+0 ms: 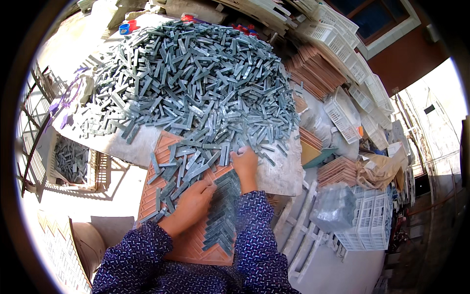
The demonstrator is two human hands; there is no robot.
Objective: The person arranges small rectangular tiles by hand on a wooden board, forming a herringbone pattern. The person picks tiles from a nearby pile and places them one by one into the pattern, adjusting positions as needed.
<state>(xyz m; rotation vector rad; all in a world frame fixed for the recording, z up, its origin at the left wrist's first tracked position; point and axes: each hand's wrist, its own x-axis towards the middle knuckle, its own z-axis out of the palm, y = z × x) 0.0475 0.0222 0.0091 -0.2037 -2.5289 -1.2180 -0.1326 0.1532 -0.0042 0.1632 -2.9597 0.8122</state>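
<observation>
An orange mould tray [191, 240] with zigzag grooves lies before me, tilted. Grey-green stone strips [220, 215] fill its right part in a herringbone pattern. Loose stone strips [169, 183] lie scattered over its left and far parts. My left hand [195, 200] hovers over the tray's middle with fingers pressed together; what they hold, if anything, is hidden. My right hand [246, 166] reaches to the tray's far right edge, where the pile begins. Its fingers are pinched beside upright-lying strips, and their contents cannot be made out. Behind them rises a large heap of stone strips [196, 73] on a pale table.
The pale table [281, 174] ends right of my right hand. Stacked orange trays [316, 66], white plastic crates [364, 223] and a plastic-wrapped bundle [334, 208] stand to the right. A crate of strips [72, 159] sits at left. Blue and red cups [124, 29] stand at the far left.
</observation>
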